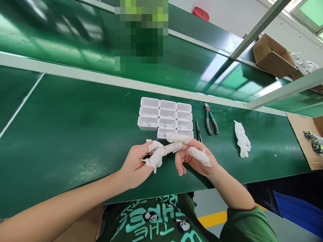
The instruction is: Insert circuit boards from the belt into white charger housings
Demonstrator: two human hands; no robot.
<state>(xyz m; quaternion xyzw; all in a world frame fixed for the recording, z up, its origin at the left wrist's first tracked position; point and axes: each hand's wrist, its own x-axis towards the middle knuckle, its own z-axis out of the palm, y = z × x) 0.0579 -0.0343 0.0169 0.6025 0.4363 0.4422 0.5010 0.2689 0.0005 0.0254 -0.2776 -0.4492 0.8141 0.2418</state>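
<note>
White finger cots cover several fingertips on both hands. My left hand (138, 164) has its thumb and fingers pinched together on the end of a white finger cot (174, 147) worn on a finger of my right hand. My right hand (193, 164) holds nothing; its covered fingers stretch towards the left hand, the thumb stands apart in its own cot, and the bare fingers curl down. Just beyond the hands stand joined clear plastic bins (147, 125), some with tiny dark bits inside. Black tweezers (198, 130) lie beside the bins, partly hidden by my right hand.
Diagonal cutters (211, 119) and a crumpled white glove-like item (242, 139) lie to the right on the green table (75, 134). A cardboard tray (299, 141) with small electronic parts sits at the right edge. A grey post (285, 90) and an open box (274, 55) stand behind.
</note>
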